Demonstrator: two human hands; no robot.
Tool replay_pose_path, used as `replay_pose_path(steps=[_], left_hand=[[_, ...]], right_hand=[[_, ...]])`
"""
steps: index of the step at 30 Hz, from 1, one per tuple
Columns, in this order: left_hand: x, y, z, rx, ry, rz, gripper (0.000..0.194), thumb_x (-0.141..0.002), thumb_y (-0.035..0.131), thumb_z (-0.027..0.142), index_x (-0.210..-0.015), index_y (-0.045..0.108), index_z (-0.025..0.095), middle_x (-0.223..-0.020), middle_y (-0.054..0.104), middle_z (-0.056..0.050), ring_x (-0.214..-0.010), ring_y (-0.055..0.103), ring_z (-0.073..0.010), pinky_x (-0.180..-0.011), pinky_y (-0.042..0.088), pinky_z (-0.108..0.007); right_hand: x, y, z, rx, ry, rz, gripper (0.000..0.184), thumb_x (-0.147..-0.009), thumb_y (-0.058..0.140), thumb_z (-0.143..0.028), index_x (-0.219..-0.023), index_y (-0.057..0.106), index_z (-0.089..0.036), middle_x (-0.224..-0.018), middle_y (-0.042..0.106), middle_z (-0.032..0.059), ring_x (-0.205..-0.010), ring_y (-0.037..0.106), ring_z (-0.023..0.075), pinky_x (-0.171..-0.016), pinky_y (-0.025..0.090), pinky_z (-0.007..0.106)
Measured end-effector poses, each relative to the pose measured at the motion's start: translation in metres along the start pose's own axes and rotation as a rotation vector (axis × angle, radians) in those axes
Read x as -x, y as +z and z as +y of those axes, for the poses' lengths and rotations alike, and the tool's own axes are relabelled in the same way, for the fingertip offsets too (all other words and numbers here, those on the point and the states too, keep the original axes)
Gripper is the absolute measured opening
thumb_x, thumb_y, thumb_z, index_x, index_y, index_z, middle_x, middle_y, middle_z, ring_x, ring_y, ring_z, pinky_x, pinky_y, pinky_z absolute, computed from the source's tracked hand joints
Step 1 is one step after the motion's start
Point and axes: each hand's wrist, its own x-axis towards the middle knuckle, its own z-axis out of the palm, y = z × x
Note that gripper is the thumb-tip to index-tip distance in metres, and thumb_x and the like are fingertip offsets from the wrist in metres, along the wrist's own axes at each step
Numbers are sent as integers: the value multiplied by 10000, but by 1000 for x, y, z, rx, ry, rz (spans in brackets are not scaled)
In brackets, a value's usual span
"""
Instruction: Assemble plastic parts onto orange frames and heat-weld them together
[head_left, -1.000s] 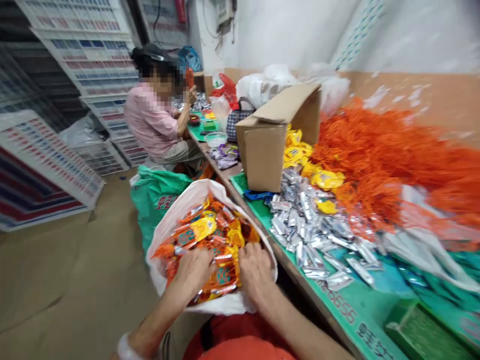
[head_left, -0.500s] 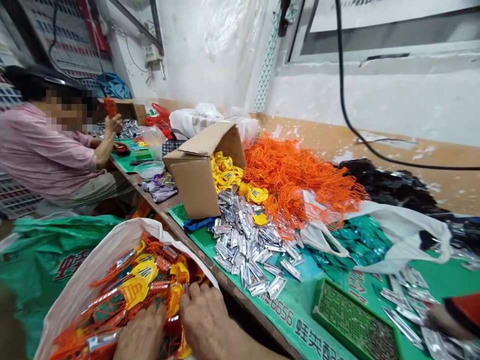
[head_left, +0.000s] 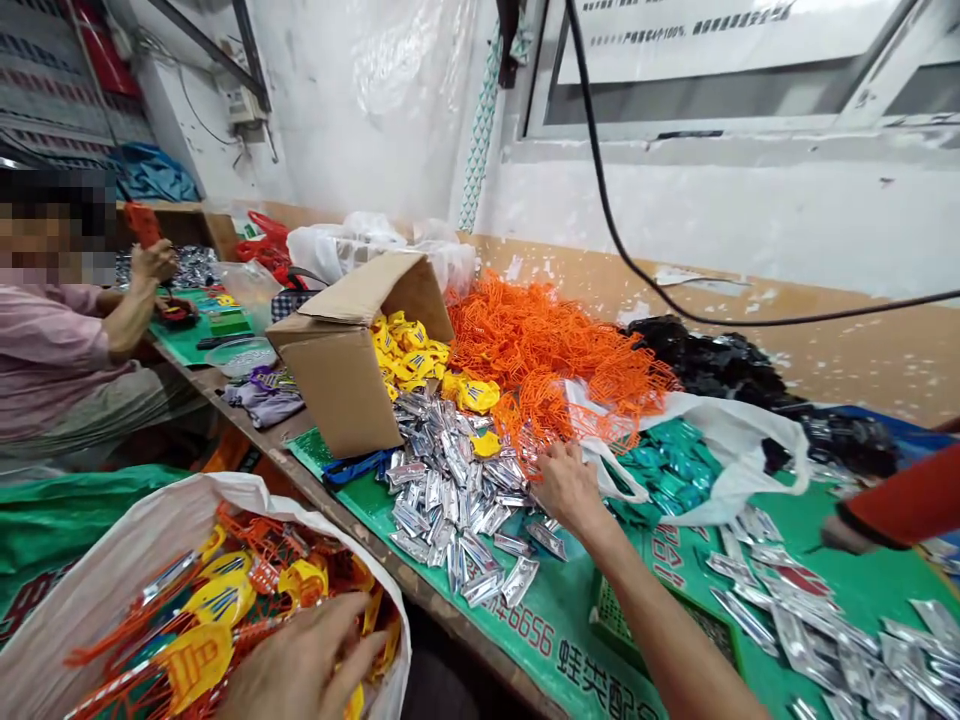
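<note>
A white woven sack point(head_left: 247, 492) at the lower left holds toy-like pieces of yellow plastic point(head_left: 196, 665), orange lattice and silver strips. Over its right side lies my left hand point(head_left: 300, 660), open, fingers apart, with nothing visible gripped. My right hand point(head_left: 571, 488) reaches across the bench to the front edge of a heap of orange lattice parts point(head_left: 555, 340), beside loose silver strips point(head_left: 457, 500). Its fingers are apart, though the fingertips are partly hidden among the pieces.
A cardboard box point(head_left: 337, 390) spills yellow parts point(head_left: 409, 350). To the right lie a white bag point(head_left: 731, 470) with green parts, black parts point(head_left: 697, 355), a green screw tray point(head_left: 697, 615) and a red-orange cylindrical thing point(head_left: 907, 495). A co-worker point(head_left: 60, 340) holds an orange power tool point(head_left: 142, 225).
My right hand has left the sack and moved right to the orange heap. My left hand stays at the sack, fingers now spread. The view has turned right.
</note>
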Motion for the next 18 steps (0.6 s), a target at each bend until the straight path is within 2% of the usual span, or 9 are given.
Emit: replay_pose_path(steps=[3, 6, 9, 12, 15, 18], left_hand=[[-12, 5, 57, 261, 163, -140, 239, -823, 504, 375, -874, 687, 231, -788, 702, -30, -750, 623, -207, -676, 418, -259], [-26, 21, 89, 531, 239, -291, 243, -826, 526, 369, -809, 677, 179, -665, 595, 9, -650, 515, -146, -597, 361, -224], [-39, 39, 99, 750, 218, -425, 263, -829, 540, 396, -840, 649, 157, -645, 490, 41, -605, 429, -112, -557, 345, -210], [-48, 51, 102, 1019, 77, -438, 358, -799, 592, 474, -958, 623, 155, -780, 552, 6, -655, 488, -119, -570, 399, -220], [-54, 54, 105, 1408, -35, -449, 476, -772, 631, 533, -1092, 589, 182, -1043, 604, -70, -878, 584, -176, -716, 475, -273], [-57, 53, 109, 1638, -35, -632, 465, -785, 654, 497, -1131, 594, 193, -1103, 633, -97, -957, 614, -210, -834, 485, -346]], right_hand=[[-6, -3, 15, -289, 84, 13, 254, -900, 566, -324, -1082, 598, -150, -1137, 602, 71, -1035, 583, 213, -896, 476, 443], [-12, -15, 31, -651, 201, 70, 302, -918, 537, -350, -1141, 567, -147, -1107, 610, 75, -937, 619, 188, -797, 530, 387], [-4, -28, 47, -976, 303, 125, 313, -932, 500, -389, -1117, 559, -143, -1005, 619, 57, -799, 620, 146, -691, 536, 321], [21, -35, 55, -1190, 334, 92, 302, -893, 513, -442, -942, 577, -150, -739, 583, -13, -560, 537, 87, -548, 485, 245], [55, -34, 48, -1266, 307, -79, 314, -745, 615, -480, -775, 559, -173, -556, 495, -59, -422, 431, 67, -433, 398, 202], [84, -27, 29, -1198, 264, -288, 333, -663, 661, -478, -730, 586, -161, -533, 520, -39, -391, 425, 74, -389, 366, 207]])
